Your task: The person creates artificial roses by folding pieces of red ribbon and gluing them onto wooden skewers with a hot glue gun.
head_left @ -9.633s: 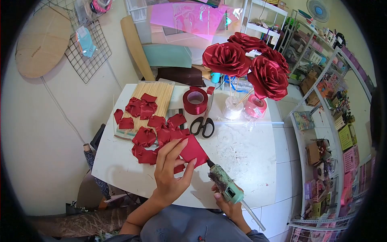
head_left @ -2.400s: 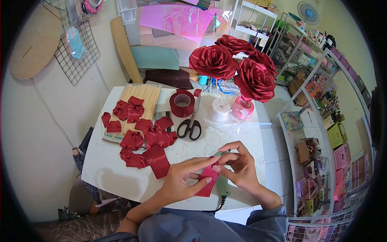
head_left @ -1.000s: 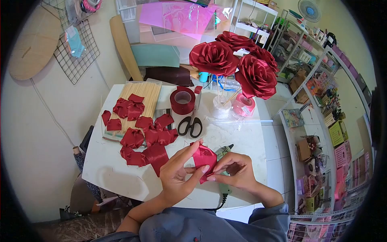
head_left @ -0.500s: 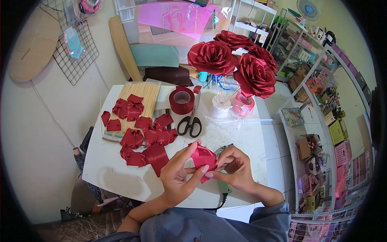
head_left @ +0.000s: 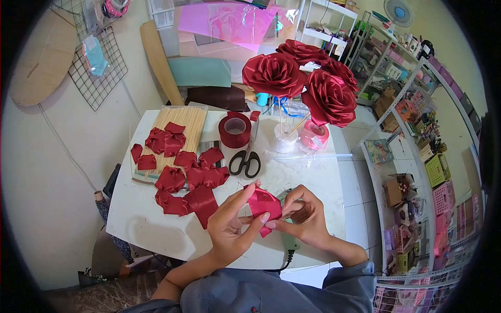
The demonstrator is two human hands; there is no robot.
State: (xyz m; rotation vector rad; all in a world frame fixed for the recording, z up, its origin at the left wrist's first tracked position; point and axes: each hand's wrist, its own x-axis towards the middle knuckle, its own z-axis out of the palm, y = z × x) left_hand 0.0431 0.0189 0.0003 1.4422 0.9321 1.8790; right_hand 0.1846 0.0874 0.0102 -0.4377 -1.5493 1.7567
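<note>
The ribbon piece [head_left: 264, 203], thin, light and likely slippery, is above the table [head_left: 151, 235], pinched at its side by the left hand [head_left: 229, 229] and near its lower corner by the right hand [head_left: 308, 221]; edges suit fingertips best.

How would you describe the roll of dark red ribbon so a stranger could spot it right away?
Find the white table, then the bundle of thin pale wooden sticks on its left. Just right of that sits the thick dark red ribbon roll, beyond the black-handled scissors. Its deep red sets it apart from the plastic-wrapped pink roll farther right.
</note>
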